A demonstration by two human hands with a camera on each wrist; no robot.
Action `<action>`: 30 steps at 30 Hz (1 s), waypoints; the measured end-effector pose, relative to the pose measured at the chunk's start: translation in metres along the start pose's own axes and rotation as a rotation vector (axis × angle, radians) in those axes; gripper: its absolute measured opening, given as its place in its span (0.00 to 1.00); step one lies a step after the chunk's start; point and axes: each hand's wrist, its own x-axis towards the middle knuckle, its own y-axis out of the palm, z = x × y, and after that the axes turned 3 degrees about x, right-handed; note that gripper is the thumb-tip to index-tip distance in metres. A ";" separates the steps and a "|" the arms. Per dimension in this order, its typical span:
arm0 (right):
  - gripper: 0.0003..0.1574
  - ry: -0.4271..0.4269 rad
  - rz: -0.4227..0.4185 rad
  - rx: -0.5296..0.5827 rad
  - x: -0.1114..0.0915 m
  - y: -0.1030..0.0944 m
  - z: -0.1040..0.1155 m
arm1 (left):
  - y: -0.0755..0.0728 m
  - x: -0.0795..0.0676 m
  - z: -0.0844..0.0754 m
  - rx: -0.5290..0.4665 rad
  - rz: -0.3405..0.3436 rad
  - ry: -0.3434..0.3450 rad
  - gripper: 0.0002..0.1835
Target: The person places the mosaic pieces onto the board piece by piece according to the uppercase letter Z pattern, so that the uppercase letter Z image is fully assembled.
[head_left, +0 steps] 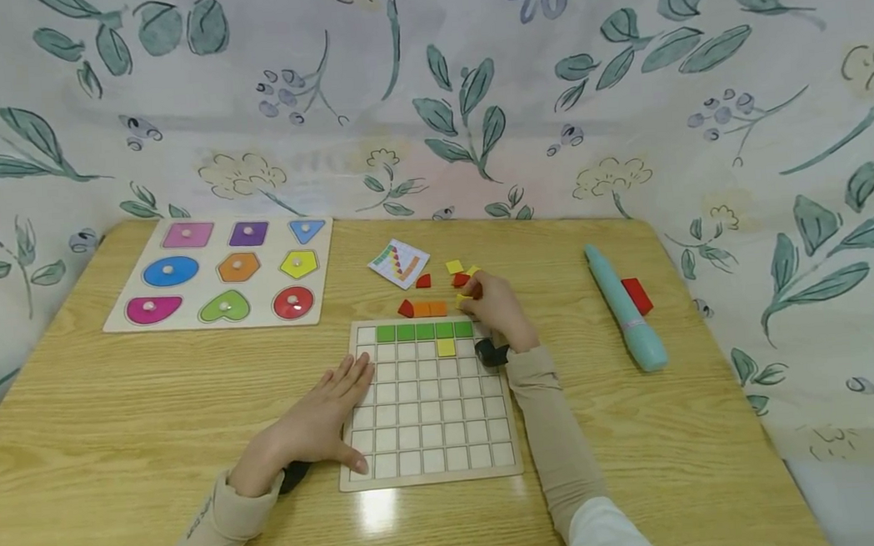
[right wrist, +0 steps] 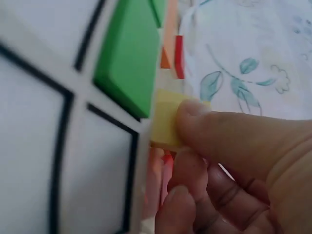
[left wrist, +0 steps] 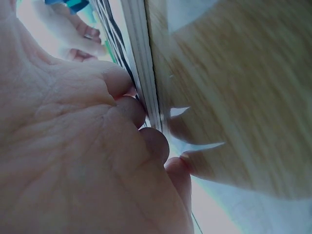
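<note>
A wooden grid board (head_left: 432, 437) lies in front of me. A row of several green square tiles (head_left: 425, 331) fills part of its top row, and one yellow tile (head_left: 447, 347) sits in the row below. My left hand (head_left: 314, 422) rests along the board's left edge, fingers extended and thumb near the lower left corner. In the left wrist view, the fingertips meet the board's side. Just beyond the top right corner, my right hand (head_left: 501, 309) pinches a yellow square tile (right wrist: 165, 119) between thumb and fingers, with a green tile (right wrist: 129, 61) close by in the right wrist view.
Behind the board lie orange tiles (head_left: 429, 308), red pieces (head_left: 423, 281), another yellow tile (head_left: 455, 267) and a printed pattern card (head_left: 399, 264). A knobbed shape puzzle (head_left: 210, 321) stands back left. At right, a teal microphone-shaped object (head_left: 625, 307) lies beside a red block (head_left: 638, 296).
</note>
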 end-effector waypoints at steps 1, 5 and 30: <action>0.09 -0.004 -0.001 0.021 0.000 -0.001 -0.001 | 0.000 0.000 0.000 -0.001 0.000 -0.001 0.70; 0.07 0.002 0.069 0.095 -0.001 -0.006 0.002 | 0.001 0.000 0.001 -0.003 -0.001 -0.004 0.70; 0.04 -0.115 0.646 -0.071 -0.021 0.018 0.045 | 0.001 0.000 0.001 -0.010 0.001 0.000 0.70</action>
